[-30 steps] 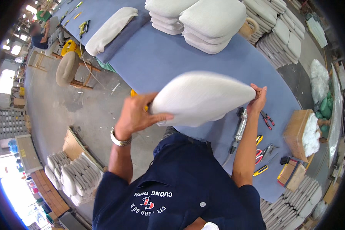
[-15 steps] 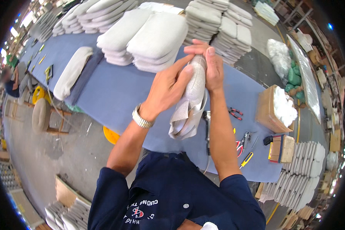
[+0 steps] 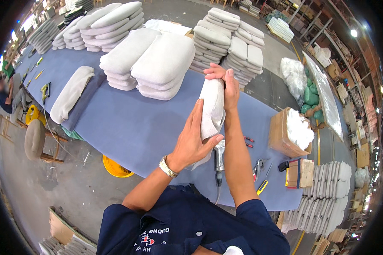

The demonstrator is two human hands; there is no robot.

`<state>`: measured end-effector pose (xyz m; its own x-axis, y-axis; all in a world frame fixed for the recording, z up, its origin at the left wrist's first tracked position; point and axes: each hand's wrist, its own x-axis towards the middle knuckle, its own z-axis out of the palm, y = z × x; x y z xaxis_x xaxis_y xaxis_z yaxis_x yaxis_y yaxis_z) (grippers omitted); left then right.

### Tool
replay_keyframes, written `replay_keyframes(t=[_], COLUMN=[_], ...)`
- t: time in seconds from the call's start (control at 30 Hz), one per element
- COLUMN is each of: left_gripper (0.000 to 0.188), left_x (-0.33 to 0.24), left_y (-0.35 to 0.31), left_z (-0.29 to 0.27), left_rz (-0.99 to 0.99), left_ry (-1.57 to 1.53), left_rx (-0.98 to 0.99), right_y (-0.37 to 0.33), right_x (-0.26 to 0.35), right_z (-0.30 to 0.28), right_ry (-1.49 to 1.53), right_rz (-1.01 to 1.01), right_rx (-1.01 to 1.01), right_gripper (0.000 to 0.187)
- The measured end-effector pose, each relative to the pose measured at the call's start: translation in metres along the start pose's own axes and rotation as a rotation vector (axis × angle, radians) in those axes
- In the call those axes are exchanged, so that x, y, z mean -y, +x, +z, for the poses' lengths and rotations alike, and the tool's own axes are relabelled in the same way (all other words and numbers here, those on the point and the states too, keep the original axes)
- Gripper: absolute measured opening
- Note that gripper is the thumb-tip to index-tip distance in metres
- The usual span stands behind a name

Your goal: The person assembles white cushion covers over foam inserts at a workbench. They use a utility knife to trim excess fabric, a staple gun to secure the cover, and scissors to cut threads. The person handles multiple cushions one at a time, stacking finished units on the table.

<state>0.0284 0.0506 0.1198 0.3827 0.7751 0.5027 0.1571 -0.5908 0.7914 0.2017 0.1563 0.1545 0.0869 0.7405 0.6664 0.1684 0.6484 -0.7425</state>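
Above the blue-grey table (image 3: 127, 123) I hold a narrow, light grey fabric-covered cushion (image 3: 212, 102), its far end tilted up and away from me. My right hand (image 3: 228, 89) wraps over the far end and right side, with its fingers bent across the tip. Lower down, my left hand (image 3: 192, 142) grips the near left side, with its thumb across the loose fabric at the near end. Some of that fabric hangs below the left hand. A silver air tool with a hose (image 3: 219, 158) lies on the table just right of the left hand.
Stacked grey cushions (image 3: 161, 63) stand at the back, with another cushion (image 3: 72, 93) at left. Pliers (image 3: 258, 168), a yellow cutter (image 3: 262, 187) and a carton of white stuffing (image 3: 278, 136) are at right. A yellow bucket (image 3: 115, 166) stands below the near edge.
My left hand has slid from the cushion's upper part down to the loose fabric at its near end. My right hand stays at the far end. The view has shifted slightly.
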Motion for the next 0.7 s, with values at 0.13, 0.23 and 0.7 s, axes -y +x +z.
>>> replay_keyframes(t=[0.13,0.23,0.7], left_gripper=[0.092,0.082,0.079], left_x=[-0.005,-0.015,-0.016], left_y=[0.006,0.011,-0.029], left_z=[-0.007,-0.023,-0.107], left_rz=[-0.053,-0.133,-0.182], left_ry=[-0.149,-0.179,-0.373], left_rx=[-0.078,-0.121,0.191], right_y=[-0.005,-0.025,-0.059], right_x=[0.007,0.025,0.052], right_z=[0.009,0.033,-0.005], right_ry=[-0.02,-0.138,-0.01], right_rz=[-0.012,-0.041,0.165], right_rx=[-0.021,-0.088,0.258], right_gripper=[0.069,0.064,0.08])
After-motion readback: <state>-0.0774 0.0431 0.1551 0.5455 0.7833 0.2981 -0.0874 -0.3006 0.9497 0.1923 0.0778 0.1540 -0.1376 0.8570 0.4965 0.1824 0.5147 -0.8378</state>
